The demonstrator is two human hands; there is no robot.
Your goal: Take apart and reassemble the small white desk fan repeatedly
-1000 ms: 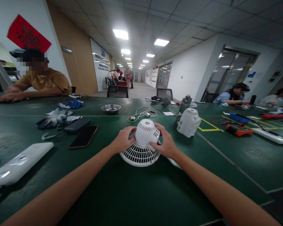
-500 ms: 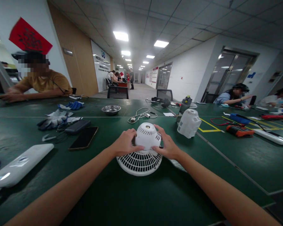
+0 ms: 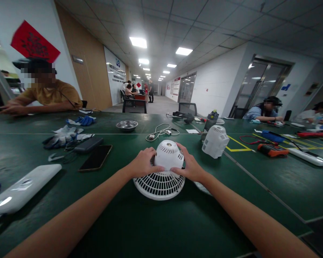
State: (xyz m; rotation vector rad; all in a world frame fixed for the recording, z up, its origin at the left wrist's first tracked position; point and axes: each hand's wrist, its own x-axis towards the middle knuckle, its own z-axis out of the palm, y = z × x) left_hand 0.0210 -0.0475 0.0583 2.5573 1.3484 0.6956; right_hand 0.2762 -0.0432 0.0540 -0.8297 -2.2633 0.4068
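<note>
A white domed fan motor housing [image 3: 168,156] with vent slots sits on top of a round white fan grille [image 3: 159,186], which lies on the green table. From the left, my left hand [image 3: 144,163] is closed around the housing, its thumb across the front. My right hand [image 3: 190,165] grips the opposite side the same way, thumb at the front and fingers behind. Part of a pale flat object [image 3: 203,188] shows beneath my right wrist; its kind is hidden.
Left of me are a dark phone [image 3: 95,158], a grey power bank [image 3: 88,144], gloves [image 3: 63,137] and a long white casing [image 3: 24,188]. Beyond lie a metal bowl [image 3: 126,124] and a white cable [image 3: 161,132]. At right stand another white housing [image 3: 215,141] and an orange multimeter [image 3: 273,150].
My hands stay on the housing, with only a slight shift of the right thumb. Across the table at right, a person has lowered a raised hand.
</note>
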